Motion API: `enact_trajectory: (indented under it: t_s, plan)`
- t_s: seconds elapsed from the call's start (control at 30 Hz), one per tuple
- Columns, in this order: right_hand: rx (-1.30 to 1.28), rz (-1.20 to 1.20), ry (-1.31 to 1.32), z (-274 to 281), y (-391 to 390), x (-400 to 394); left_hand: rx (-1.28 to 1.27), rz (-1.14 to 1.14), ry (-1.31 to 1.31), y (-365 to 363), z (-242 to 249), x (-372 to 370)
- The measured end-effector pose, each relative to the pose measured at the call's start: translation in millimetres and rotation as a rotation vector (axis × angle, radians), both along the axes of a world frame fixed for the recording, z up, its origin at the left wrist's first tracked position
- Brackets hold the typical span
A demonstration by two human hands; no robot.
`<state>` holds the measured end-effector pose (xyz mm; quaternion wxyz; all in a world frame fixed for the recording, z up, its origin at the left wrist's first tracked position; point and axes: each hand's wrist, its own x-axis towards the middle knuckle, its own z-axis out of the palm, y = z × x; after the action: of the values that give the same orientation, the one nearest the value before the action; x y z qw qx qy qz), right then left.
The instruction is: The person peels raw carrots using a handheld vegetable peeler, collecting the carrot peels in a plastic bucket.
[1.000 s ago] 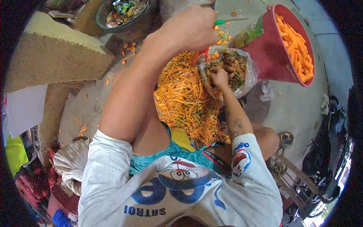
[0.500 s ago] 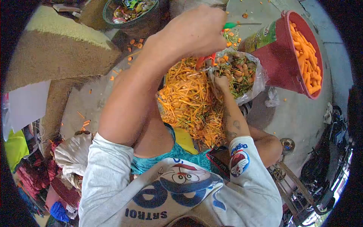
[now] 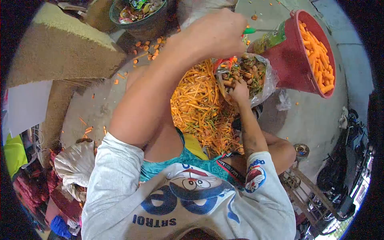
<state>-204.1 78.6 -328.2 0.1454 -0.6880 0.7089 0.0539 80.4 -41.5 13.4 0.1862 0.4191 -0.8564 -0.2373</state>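
My left hand is closed around a green-handled knife, its thin blade pointing right toward the red bucket. Below it, my right hand reaches into a clear plastic bag of brown root-like pieces and green stems. The fingertips of that hand are among the pieces, and what they hold, if anything, is hidden. A red thing lies at the bag's left rim. Left of the bag spreads a large heap of orange strips mixed with green bits.
A red bucket of peeled carrots leans at the upper right. A dark bin holds wrappers. Carrot slices lie on the floor. A brown sack is at left, a metal frame at lower right.
My right hand has shifted up and further over the bag's contents. My left hand, with the knife, has moved slightly right. The bucket and bag appear a little further left and up.
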Motion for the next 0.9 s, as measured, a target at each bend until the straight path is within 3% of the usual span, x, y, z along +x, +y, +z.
enact_trajectory:
  t_s: [0.17,0.23,0.27,0.37,0.43,0.57,0.73,0.8,0.87,0.9]
  plan:
    - [-0.185,0.123,0.044,-17,-12,3,-0.015,0.005,-0.016,-3,-2,2]
    - [0.144,-0.008,0.153,-11,-22,5,-0.066,0.007,0.016,-6,-2,2]
    - [0.141,-0.008,0.156,-6,-21,2,-0.036,0.017,0.004,-7,-2,2]
    - [0.095,-0.101,-0.056,3,-15,-11,-0.036,0.031,0.022,-9,-3,0]
    - [0.067,0.074,-0.265,-21,-4,-29,-0.067,0.034,0.056,-4,-4,-5]
    - [0.038,-0.025,-0.067,-15,8,-12,-0.062,0.006,0.053,10,4,-15]
    - [0.074,-0.136,-0.072,12,-17,-10,-0.109,0.039,0.073,5,-3,-12]
    - [0.366,-0.262,-0.456,51,-31,-25,-0.098,0.074,0.061,2,0,-7]
    - [0.339,-0.566,-0.995,56,-33,-45,-0.078,0.076,0.092,-2,1,-4]
    - [0.382,-0.659,-1.273,86,-39,-49,-0.057,0.080,0.119,-4,1,-3]
